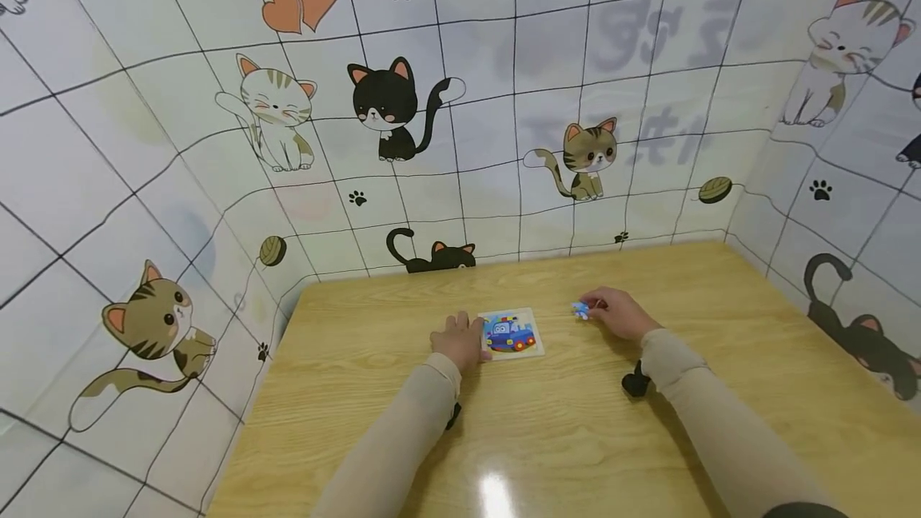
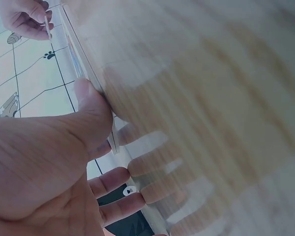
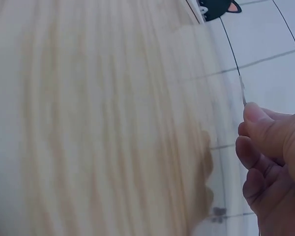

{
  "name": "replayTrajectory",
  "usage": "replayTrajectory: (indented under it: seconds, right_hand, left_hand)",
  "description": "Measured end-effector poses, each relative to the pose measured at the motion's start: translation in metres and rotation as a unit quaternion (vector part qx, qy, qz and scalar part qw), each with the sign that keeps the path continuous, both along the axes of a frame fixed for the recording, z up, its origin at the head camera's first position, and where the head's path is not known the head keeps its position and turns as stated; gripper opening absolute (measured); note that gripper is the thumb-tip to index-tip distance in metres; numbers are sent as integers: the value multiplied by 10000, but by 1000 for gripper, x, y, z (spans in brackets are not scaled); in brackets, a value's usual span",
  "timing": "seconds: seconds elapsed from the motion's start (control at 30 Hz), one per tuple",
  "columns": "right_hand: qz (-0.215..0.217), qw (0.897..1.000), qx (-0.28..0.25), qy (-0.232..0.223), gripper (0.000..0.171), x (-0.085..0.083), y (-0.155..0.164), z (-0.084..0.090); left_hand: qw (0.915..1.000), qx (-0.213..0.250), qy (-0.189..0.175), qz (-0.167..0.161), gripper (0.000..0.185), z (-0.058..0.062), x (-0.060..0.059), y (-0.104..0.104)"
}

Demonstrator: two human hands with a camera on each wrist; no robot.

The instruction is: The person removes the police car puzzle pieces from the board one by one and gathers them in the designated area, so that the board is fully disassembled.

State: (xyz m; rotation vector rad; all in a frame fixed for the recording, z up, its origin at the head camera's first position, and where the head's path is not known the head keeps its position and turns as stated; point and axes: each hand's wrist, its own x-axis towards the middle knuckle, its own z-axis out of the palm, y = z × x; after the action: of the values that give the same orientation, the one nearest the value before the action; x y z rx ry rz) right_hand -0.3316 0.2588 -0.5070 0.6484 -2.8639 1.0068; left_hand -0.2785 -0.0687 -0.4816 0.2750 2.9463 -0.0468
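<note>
On the wooden surface (image 1: 576,422), walled round by cat-print panels (image 1: 144,182), a square puzzle board (image 1: 512,333) with a blue car picture lies flat near the middle. At its left edge rests the left hand (image 1: 460,340): the thumb (image 2: 91,105) presses the board's rim, the other fingers lie straight on the wood, so this grip is wide and only steadies. Just right of the board, apart from it, the right hand (image 1: 617,312) pinches a small blue puzzle piece (image 1: 580,309) between thumb and fingertips (image 3: 255,115), a narrow grip on its thin edge. As I judge it, seating the piece well means keeping the board pinned, turning the piece to match its gap, then lowering it flat rather than tilted.
</note>
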Motion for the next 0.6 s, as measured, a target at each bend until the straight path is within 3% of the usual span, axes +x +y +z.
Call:
replayTrajectory:
  seconds: [0.4, 0.6]
  right_hand:
    - [-374, 9993, -37, 31, 29, -3, 35, 0]
    - [-578, 9980, 214, 106, 26, -6, 53, 2]
  left_hand:
    - [9999, -67, 116, 3, 76, -3, 1, -2]
    - [9999, -59, 122, -58, 75, -2, 0, -1]
